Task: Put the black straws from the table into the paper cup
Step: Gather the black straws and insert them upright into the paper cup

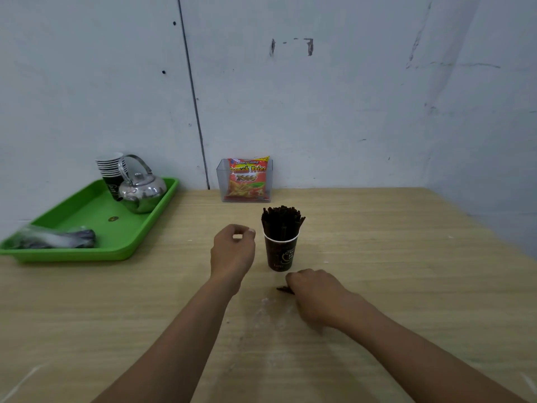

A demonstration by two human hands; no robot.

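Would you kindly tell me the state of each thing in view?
paper cup: upright, packed with black straws.
loose straws: on table, gripped by right hand.
left hand: curled, holding nothing.
kettle: upright, lid on, on green tray.
cup stack: nested, upright.
snack packet: standing in clear holder.

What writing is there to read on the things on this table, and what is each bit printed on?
"Kentang Goreng": small, top of the red snack packet in the clear box.
"French Fries": big yellow letters, same packet.
"2000": just below, same packet.
Paper cup: pale print near its base, too blurred to read.
Stacked cups on the green tray: print too small to read.
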